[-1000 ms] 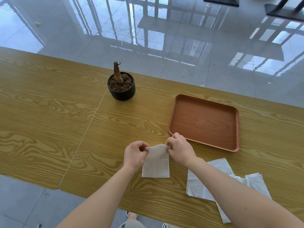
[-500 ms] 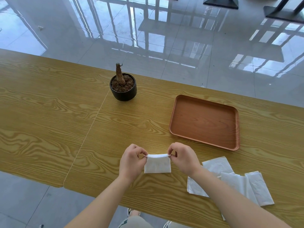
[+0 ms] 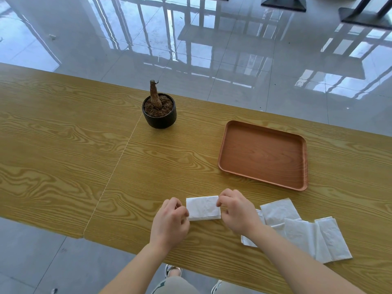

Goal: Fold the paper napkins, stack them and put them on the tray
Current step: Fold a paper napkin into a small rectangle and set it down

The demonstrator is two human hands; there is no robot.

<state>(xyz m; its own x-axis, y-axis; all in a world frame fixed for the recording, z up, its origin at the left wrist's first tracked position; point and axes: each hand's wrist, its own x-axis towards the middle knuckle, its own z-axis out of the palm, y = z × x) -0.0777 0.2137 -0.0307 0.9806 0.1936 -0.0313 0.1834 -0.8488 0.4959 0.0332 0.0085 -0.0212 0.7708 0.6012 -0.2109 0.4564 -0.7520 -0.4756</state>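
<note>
The folded napkin (image 3: 203, 208) now lies flat near the tray (image 3: 263, 183); left hand (image 3: 170, 222) and right hand (image 3: 237, 211) pinch its ends, first fold done.

The wood-grain table (image 3: 63, 149) shows a seam left of centre. On it: a black pot (image 3: 159, 116) holding a bare stump, a brown tray (image 3: 263, 154), one folded napkin (image 3: 203, 208) near the front edge, and loose napkins (image 3: 301, 232) overlapping at right.

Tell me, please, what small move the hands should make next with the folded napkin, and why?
Probably press the folded napkin flat. It lies on the table between the left hand and right hand, while the tray holds nothing and the other napkins wait.
</note>
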